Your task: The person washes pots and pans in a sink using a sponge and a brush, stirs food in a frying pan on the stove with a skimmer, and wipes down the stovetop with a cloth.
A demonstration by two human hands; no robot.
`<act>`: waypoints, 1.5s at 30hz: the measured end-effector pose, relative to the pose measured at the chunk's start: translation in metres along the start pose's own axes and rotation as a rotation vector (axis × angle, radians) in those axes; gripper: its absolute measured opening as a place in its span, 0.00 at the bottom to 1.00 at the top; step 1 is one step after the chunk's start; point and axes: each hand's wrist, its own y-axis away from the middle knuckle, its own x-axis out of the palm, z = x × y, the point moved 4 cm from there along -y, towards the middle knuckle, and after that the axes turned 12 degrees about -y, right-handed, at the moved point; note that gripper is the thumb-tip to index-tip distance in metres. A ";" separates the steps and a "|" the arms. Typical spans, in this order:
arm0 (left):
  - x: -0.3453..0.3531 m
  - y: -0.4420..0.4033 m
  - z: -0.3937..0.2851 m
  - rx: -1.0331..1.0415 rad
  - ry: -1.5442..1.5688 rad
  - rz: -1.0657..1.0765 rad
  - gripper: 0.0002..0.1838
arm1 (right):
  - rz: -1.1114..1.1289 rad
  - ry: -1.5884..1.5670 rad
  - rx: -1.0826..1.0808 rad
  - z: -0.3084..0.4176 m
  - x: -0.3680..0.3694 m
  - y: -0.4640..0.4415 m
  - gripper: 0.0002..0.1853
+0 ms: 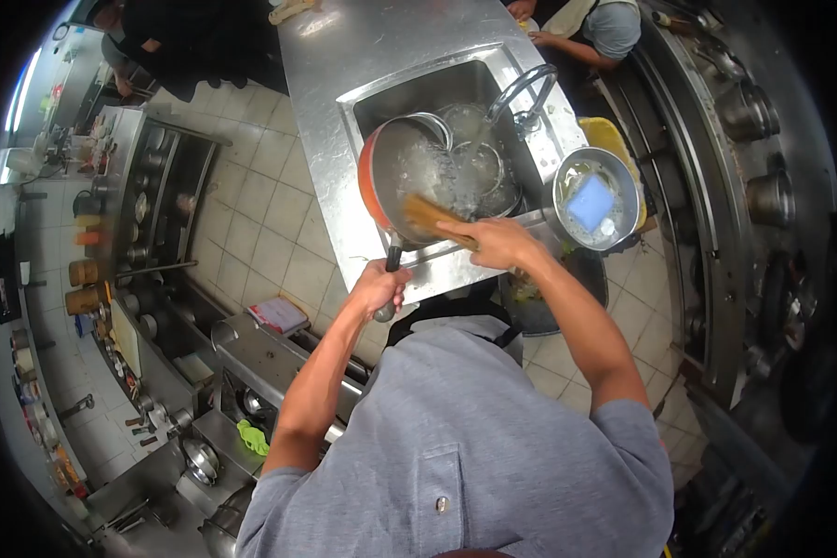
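Note:
My left hand (378, 286) is wrapped around the black handle of an orange pan (372, 191), which is tilted over the sink (381, 100). My right hand (495, 244) grips a brown scrubbing brush (428, 216), its bristle end blurred inside the pan. Water splashes in the pan and the basin under a curved metal faucet (521, 86). Other round metal cookware sits in the basin, partly hidden by water. To the right of the sink stands a metal saucepan (631, 191) with soapy water and a blue sponge (591, 203).
A steel counter (321, 121) surrounds the sink. A yellow bin (614, 139) and a dark bucket (553, 321) stand at its right and below. Two other people, a dark-clothed person (200, 42) and a grey-sleeved person (614, 33), are at the far side. Shelves line both sides.

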 end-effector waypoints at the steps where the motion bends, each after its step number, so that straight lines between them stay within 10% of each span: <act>1: 0.000 -0.004 0.000 0.001 -0.001 -0.002 0.09 | -0.001 0.000 -0.002 -0.003 0.005 0.010 0.51; 10: -0.039 -0.022 -0.042 0.336 -0.848 -0.684 0.11 | -0.320 -0.512 0.326 -0.055 0.026 0.034 0.52; 19: -0.028 -0.008 -0.013 0.200 -0.141 -0.068 0.09 | -0.599 -1.120 0.314 -0.071 0.033 0.040 0.48; 25: 0.000 0.001 0.043 0.125 0.266 0.214 0.09 | -0.601 -0.611 0.230 -0.033 -0.002 0.046 0.50; 28: -0.005 0.006 0.052 0.094 0.287 0.259 0.10 | -0.208 -0.116 0.282 0.002 -0.011 0.022 0.43; 33: -0.023 0.012 0.054 -0.004 0.040 0.181 0.09 | -0.314 0.081 0.238 0.011 -0.010 -0.080 0.40; 42: -0.038 0.020 0.055 -0.043 -0.133 0.093 0.10 | 0.187 0.379 -0.003 0.034 -0.004 -0.030 0.40; 45: -0.033 0.025 0.060 -0.037 -0.076 0.125 0.10 | 0.130 0.510 0.301 0.017 -0.033 -0.053 0.41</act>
